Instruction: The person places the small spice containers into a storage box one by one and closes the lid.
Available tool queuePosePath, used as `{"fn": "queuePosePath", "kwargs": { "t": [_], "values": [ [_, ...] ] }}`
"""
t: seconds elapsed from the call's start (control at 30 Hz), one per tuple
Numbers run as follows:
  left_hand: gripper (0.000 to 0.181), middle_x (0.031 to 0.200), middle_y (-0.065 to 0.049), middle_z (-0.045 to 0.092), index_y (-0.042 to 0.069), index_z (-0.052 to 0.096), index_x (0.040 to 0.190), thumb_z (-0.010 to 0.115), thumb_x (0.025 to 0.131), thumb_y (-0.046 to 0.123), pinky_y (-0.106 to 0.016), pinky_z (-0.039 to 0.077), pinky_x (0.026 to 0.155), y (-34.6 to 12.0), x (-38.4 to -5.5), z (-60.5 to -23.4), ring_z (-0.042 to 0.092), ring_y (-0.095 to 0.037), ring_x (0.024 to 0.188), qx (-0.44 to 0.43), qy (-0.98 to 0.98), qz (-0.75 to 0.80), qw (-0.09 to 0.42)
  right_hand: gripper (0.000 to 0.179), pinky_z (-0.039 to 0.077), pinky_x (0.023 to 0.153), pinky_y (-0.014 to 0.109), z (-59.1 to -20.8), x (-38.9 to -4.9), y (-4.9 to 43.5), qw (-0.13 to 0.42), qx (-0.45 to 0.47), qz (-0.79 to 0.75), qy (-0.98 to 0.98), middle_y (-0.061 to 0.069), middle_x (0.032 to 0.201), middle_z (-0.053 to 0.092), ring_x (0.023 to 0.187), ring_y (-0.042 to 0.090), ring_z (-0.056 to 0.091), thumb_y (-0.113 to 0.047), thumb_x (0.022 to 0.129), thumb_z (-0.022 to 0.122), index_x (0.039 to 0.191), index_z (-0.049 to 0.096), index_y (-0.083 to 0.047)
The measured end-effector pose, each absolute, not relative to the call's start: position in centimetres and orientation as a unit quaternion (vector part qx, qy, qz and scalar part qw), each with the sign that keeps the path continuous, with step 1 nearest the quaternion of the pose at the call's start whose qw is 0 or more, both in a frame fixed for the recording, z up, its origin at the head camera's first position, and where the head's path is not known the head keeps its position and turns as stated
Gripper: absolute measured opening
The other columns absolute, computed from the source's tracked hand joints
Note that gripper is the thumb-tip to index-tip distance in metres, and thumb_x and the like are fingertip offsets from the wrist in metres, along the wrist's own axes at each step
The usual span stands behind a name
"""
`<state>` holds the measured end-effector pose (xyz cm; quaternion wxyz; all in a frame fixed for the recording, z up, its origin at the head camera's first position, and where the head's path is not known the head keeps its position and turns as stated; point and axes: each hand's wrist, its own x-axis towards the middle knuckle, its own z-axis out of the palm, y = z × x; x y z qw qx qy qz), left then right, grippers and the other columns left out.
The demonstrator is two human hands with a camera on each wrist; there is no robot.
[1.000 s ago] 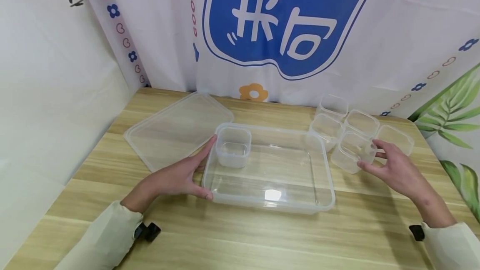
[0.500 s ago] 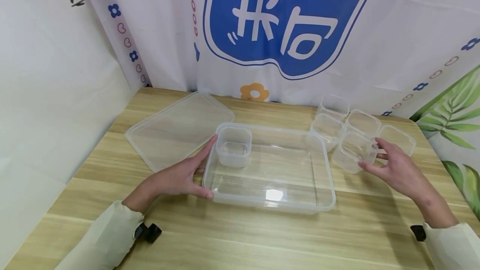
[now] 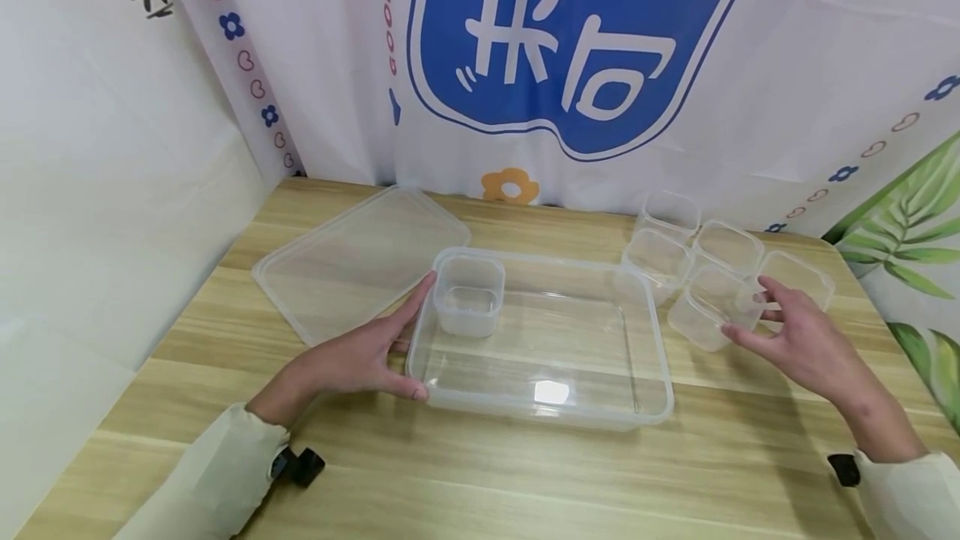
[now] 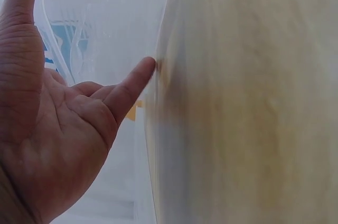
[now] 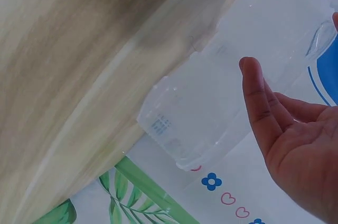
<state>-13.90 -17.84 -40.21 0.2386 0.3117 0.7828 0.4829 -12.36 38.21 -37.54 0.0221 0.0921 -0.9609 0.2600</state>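
Note:
My left hand (image 3: 360, 352) is spread along the left end of a large clear plastic container (image 3: 525, 357), thumb at its near corner, fingers against its side. A small square clear container (image 3: 468, 321) stands in its back left corner. On the right, my right hand (image 3: 810, 348) holds another small square container (image 3: 697, 319) between thumb and fingers. In the right wrist view, the fingers (image 5: 254, 92) lie in front of the clear containers (image 5: 190, 113). The left wrist view shows the little finger (image 4: 138, 78) near the table, by the large container's wall.
A flat clear lid (image 3: 363, 265) lies on the wooden table (image 3: 525, 482), behind and left of the large container. Several more small containers (image 3: 727, 248) cluster at the back right. A printed curtain (image 3: 337, 90) hangs behind the table.
The small container at my right hand has shifted very slightly to the right with the hand. My left hand keeps its place on the large container.

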Motion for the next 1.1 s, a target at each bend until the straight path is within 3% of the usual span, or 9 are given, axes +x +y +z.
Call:
{"fn": "queuePosePath", "kwargs": {
  "t": [0.17, 0.53, 0.63, 0.73, 0.9, 1.0, 1.1],
  "values": [
    [0.136, 0.169, -0.017, -0.004, 0.039, -0.020, 0.161, 0.090, 0.083, 0.023, -0.044, 0.044, 0.105, -17.9, -13.9, -40.2, 0.052, -0.039, 0.132, 0.311, 0.787, 0.478, 0.237, 0.088, 0.047, 0.083, 0.070, -36.7, -12.0, 38.2, 0.023, 0.088, 0.249, -0.964, 0.046, 0.131, 0.040, 0.109, 0.066, 0.054, -0.026, 0.094, 0.078, 0.149, 0.029, 0.021],
    [0.137, 0.169, -0.012, -0.006, 0.038, -0.019, 0.162, 0.091, 0.081, 0.031, -0.046, 0.044, 0.106, -17.8, -14.0, -40.1, 0.060, -0.027, 0.124, 0.309, 0.809, 0.448, 0.222, 0.086, 0.046, 0.081, 0.073, -35.3, -11.0, 37.9, 0.044, 0.061, 0.230, -0.970, 0.042, 0.132, 0.041, 0.108, 0.066, 0.054, -0.030, 0.094, 0.077, 0.150, 0.031, 0.018],
    [0.137, 0.170, -0.012, -0.006, 0.038, -0.020, 0.162, 0.091, 0.081, 0.032, -0.044, 0.045, 0.104, -17.8, -14.0, -40.1, 0.060, -0.027, 0.123, 0.309, 0.810, 0.446, 0.223, 0.086, 0.047, 0.081, 0.072, -34.9, -10.7, 37.7, 0.054, 0.064, 0.234, -0.969, 0.041, 0.132, 0.041, 0.108, 0.066, 0.054, -0.029, 0.094, 0.078, 0.150, 0.032, 0.017],
    [0.137, 0.170, -0.012, -0.006, 0.037, -0.020, 0.162, 0.091, 0.082, 0.032, -0.045, 0.045, 0.104, -17.8, -14.0, -40.0, 0.060, -0.028, 0.123, 0.309, 0.810, 0.446, 0.224, 0.085, 0.052, 0.078, 0.062, -34.3, -10.5, 37.6, 0.063, 0.065, 0.234, -0.968, 0.040, 0.134, 0.042, 0.107, 0.065, 0.055, -0.028, 0.093, 0.079, 0.152, 0.034, 0.014],
    [0.137, 0.170, -0.012, -0.004, 0.037, -0.019, 0.162, 0.091, 0.081, 0.033, -0.047, 0.045, 0.105, -17.9, -13.9, -40.0, 0.060, -0.028, 0.123, 0.305, 0.812, 0.444, 0.224, 0.086, 0.049, 0.078, 0.065, -33.1, -10.2, 37.1, 0.071, 0.059, 0.223, -0.970, 0.040, 0.137, 0.043, 0.110, 0.064, 0.055, -0.029, 0.093, 0.080, 0.154, 0.034, 0.011],
    [0.137, 0.170, -0.011, -0.004, 0.038, -0.019, 0.162, 0.091, 0.081, 0.034, -0.047, 0.044, 0.106, -17.9, -13.9, -40.0, 0.060, -0.028, 0.123, 0.303, 0.812, 0.446, 0.226, 0.086, 0.055, 0.078, 0.035, -32.5, -9.9, 36.7, 0.073, 0.056, 0.234, -0.968, 0.039, 0.139, 0.042, 0.111, 0.065, 0.054, -0.028, 0.092, 0.080, 0.153, 0.034, 0.011],
    [0.138, 0.170, -0.010, -0.004, 0.038, -0.019, 0.162, 0.092, 0.080, 0.034, -0.048, 0.042, 0.107, -17.9, -13.9, -40.0, 0.059, -0.028, 0.124, 0.303, 0.812, 0.446, 0.224, 0.087, 0.040, 0.069, 0.005, -31.9, -9.7, 36.1, 0.076, 0.059, 0.258, -0.961, 0.036, 0.141, 0.041, 0.112, 0.066, 0.053, -0.025, 0.091, 0.081, 0.154, 0.033, 0.011]
  ]
}}
